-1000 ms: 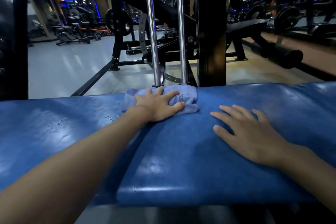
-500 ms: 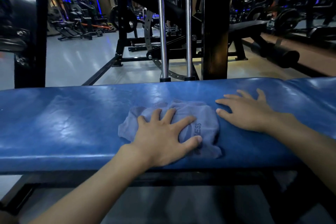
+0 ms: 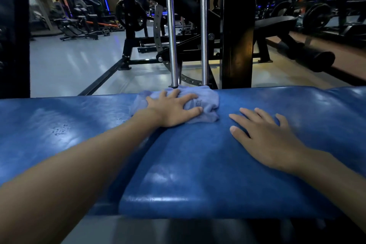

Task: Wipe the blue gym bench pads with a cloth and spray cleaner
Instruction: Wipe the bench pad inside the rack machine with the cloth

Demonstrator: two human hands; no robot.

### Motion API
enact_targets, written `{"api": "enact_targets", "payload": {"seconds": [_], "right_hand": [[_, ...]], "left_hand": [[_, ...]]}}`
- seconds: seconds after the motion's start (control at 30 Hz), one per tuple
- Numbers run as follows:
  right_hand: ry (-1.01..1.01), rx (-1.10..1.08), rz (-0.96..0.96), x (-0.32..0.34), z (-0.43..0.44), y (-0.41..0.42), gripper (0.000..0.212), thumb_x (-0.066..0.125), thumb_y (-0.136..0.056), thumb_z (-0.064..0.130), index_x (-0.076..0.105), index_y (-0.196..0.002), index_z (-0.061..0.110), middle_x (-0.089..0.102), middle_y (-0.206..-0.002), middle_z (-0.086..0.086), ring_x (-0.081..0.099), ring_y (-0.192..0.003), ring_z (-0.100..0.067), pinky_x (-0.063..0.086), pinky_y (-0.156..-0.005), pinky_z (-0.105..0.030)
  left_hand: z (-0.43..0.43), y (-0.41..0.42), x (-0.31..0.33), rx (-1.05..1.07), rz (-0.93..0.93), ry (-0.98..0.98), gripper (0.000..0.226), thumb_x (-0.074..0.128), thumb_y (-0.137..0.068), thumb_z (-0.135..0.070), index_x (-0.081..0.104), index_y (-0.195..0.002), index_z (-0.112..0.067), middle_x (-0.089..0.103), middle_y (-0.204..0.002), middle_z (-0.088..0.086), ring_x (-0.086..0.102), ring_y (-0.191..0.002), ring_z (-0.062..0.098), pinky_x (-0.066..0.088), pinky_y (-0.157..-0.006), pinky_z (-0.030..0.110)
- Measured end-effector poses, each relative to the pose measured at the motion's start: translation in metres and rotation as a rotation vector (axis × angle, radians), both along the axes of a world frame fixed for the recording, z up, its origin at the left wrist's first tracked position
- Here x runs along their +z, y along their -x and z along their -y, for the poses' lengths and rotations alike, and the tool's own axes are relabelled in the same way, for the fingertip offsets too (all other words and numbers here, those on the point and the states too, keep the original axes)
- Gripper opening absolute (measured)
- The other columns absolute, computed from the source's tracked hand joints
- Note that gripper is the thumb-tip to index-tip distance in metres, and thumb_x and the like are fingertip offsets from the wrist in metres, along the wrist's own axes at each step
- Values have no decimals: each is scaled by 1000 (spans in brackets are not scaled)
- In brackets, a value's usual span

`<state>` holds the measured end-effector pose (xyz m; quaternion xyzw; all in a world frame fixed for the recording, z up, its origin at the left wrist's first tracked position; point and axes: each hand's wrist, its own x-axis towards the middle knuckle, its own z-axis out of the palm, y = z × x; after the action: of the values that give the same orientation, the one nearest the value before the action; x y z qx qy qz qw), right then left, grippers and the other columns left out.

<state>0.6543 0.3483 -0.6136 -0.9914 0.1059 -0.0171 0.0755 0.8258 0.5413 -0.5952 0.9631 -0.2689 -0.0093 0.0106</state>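
Note:
A shiny blue bench pad [image 3: 198,164] fills the lower half of the view, with a second pad [image 3: 49,128] adjoining on the left. A crumpled light blue cloth [image 3: 208,103] lies at the pad's far edge. My left hand [image 3: 174,109] presses flat on the cloth, fingers spread over it. My right hand [image 3: 265,134] rests flat on the bare pad to the right of the cloth, fingers apart, holding nothing. Small droplets [image 3: 59,129] sit on the left pad. No spray bottle is visible.
Two chrome guide rods [image 3: 172,45] and a thick black upright [image 3: 237,35] stand just behind the pad's far edge. A black foam roller [image 3: 311,59] juts out at the right. Grey gym floor [image 3: 69,65] and other machines lie beyond.
My left hand has pushed the cloth from the near edge of the pad back to the far edge. My right hand stays flat on the pad beside it.

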Motion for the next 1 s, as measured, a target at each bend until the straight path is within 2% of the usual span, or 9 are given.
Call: {"api": "enact_targets", "payload": {"seconds": [0.13,0.27,0.47,0.6,0.67,0.77,0.83,0.9,1.0], "right_hand": [[-2,-5,27,0,-1,0,58,11,-95,59,19,-150,45,8,-163,14,-1,-151,-14,2,-119,-53],[-6,-11,34,-1,0,-1,57,12,-94,59,21,-149,46,11,-162,15,2,-150,-14,4,-118,-53],[-15,-22,23,2,0,-1,53,17,-98,58,22,-149,46,12,-162,14,4,-150,-15,5,-118,-53],[-14,-20,10,7,-4,5,53,18,-100,57,24,-150,43,14,-163,12,7,-151,-17,4,-118,-54],[10,-25,9,11,-7,8,52,18,-101,56,27,-149,41,18,-162,10,9,-151,-19,2,-117,-56],[129,-27,34,17,-10,10,48,21,-101,54,42,-141,36,32,-156,8,13,-149,-22,-1,-114,-60],[92,-26,79,21,-10,9,45,26,-101,52,49,-136,34,38,-153,8,16,-148,-21,1,-115,-60],[-2,-28,97,22,-10,6,47,26,-100,54,42,-142,36,31,-157,9,14,-149,-20,3,-116,-57],[-14,-26,8,11,-10,1,55,20,-99,60,22,-151,43,12,-164,12,5,-151,-18,2,-118,-56]], "left_hand": [[12,-24,4,44,-15,-25,68,16,-77,-90,17,-140,-65,24,-161,-6,24,-147,35,24,-107,68],[5,-9,2,32,1,-36,65,16,-82,-86,19,-142,-63,23,-161,-7,23,-147,32,22,-106,66],[-29,73,-1,-29,17,2,58,21,-85,-83,20,-140,-64,19,-164,-6,16,-149,30,16,-111,64],[-55,135,-6,-55,80,-15,72,7,-74,-88,14,-141,-64,19,-163,-9,19,-147,28,22,-109,61],[-63,153,-5,-58,94,-13,75,3,-70,-88,12,-141,-64,19,-162,-9,18,-147,27,22,-109,62],[-68,160,1,-60,103,-3,75,6,-71,-88,13,-141,-63,21,-159,-7,14,-149,28,14,-109,68],[-67,156,1,-54,84,-2,78,5,-69,-90,11,-142,-64,17,-161,-7,9,-151,28,11,-111,68],[-64,146,-3,-46,39,13,80,6,-67,-92,9,-143,-66,12,-165,-8,6,-152,25,12,-113,66],[-57,121,-6,-41,53,36,80,9,-68,-92,12,-143,-65,16,-164,-9,11,-152,23,17,-113,63]]}}
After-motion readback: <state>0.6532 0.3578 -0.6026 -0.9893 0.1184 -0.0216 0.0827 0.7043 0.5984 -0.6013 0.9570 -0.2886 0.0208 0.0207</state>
